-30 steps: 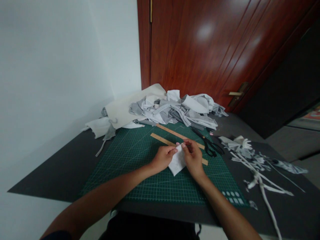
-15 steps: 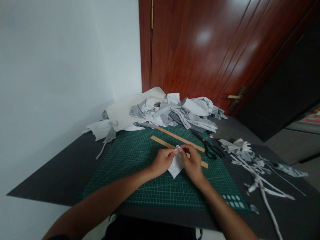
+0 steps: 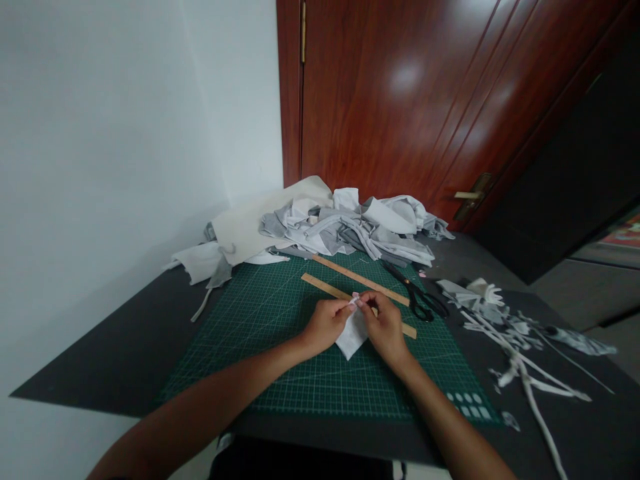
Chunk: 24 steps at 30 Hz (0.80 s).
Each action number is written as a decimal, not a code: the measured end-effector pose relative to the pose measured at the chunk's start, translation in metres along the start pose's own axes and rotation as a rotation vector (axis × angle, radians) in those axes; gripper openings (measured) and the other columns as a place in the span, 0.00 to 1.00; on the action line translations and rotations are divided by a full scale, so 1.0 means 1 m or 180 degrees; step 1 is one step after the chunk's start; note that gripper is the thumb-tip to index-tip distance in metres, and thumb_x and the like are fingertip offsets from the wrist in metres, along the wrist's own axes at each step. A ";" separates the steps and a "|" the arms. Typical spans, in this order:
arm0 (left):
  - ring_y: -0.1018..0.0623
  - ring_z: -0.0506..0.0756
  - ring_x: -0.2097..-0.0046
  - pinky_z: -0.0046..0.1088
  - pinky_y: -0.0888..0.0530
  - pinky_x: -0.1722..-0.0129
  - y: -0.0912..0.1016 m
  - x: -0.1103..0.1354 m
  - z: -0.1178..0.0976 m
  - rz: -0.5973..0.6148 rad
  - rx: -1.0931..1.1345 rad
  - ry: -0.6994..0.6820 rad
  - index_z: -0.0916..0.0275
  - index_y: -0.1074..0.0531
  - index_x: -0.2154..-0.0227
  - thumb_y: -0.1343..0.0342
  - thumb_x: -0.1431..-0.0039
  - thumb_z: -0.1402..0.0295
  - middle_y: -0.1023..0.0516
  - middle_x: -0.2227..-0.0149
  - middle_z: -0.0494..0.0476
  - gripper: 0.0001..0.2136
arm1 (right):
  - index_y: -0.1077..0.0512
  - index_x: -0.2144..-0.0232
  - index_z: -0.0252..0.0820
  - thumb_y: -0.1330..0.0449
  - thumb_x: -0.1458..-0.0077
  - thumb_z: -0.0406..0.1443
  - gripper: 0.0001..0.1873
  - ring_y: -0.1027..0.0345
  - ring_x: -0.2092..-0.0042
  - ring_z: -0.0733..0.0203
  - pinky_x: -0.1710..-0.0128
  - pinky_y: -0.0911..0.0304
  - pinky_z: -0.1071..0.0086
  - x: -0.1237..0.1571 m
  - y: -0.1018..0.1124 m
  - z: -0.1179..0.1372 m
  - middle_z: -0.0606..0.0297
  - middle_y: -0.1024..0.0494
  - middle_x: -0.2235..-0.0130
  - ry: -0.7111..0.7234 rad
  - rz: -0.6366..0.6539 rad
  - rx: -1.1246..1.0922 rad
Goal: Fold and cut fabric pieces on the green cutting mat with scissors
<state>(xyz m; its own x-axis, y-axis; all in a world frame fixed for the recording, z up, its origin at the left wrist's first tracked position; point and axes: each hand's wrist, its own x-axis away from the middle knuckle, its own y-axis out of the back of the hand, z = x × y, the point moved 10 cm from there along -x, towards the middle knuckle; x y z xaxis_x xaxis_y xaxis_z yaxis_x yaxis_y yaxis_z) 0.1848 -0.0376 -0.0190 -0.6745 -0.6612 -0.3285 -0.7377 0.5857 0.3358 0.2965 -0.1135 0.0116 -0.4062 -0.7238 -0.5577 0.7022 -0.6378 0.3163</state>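
Observation:
A small white fabric piece (image 3: 352, 337) lies on the green cutting mat (image 3: 280, 333), folded to a point toward me. My left hand (image 3: 325, 323) pinches its upper left edge, fingers closed. My right hand (image 3: 387, 325) pinches the upper right edge, fingertips meeting the left hand's at the top corner. Two wooden rulers (image 3: 360, 278) lie just beyond my hands. Black scissors (image 3: 417, 299) rest to the right of the rulers.
A heap of grey and white fabric (image 3: 345, 223) fills the table's far side against a red-brown door (image 3: 425, 100). Cut strips and scraps (image 3: 510, 333) are scattered on the dark table (image 3: 115, 340) at the right. A white wall stands at the left.
My fingertips have drawn together at the fabric's top corner, and the piece looks narrower and more folded. The view shifted slightly; the hands stay in the same spot.

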 end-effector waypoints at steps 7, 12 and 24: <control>0.39 0.48 0.74 0.25 0.47 0.74 0.000 0.002 -0.008 0.0042 -0.0074 0.0047 0.65 0.32 0.79 0.50 0.34 0.55 0.39 0.79 0.47 0.21 | 0.29 0.65 0.47 0.42 0.36 0.42 0.07 0.26 0.59 0.51 0.58 0.34 0.59 0.002 -0.003 -0.006 0.60 0.20 0.62 -0.0171 0.0023 -0.0230; 0.41 0.48 0.75 0.26 0.48 0.75 0.000 0.001 -0.006 0.0054 -0.0152 0.0054 0.64 0.36 0.80 0.51 0.34 0.55 0.41 0.80 0.46 0.22 | 0.30 0.66 0.47 0.43 0.36 0.41 0.07 0.27 0.61 0.52 0.60 0.34 0.61 0.002 -0.002 -0.003 0.62 0.21 0.64 -0.0215 -0.0036 -0.0289; 0.25 0.60 0.49 0.37 0.30 0.47 0.029 0.003 -0.049 -0.0526 -0.1207 -0.0874 0.60 0.22 0.54 0.35 0.43 0.62 0.21 0.53 0.61 0.14 | 0.24 0.63 0.49 0.41 0.37 0.41 0.07 0.25 0.56 0.49 0.52 0.34 0.56 0.010 0.002 0.009 0.61 0.18 0.61 0.0056 -0.0221 -0.0117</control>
<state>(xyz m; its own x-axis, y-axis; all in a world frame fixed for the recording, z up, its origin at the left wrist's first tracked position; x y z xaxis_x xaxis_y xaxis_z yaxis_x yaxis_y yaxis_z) 0.1631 -0.0460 0.0330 -0.5700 -0.5529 -0.6077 -0.8070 0.2381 0.5404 0.2886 -0.1249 0.0135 -0.4444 -0.6733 -0.5909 0.6939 -0.6759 0.2482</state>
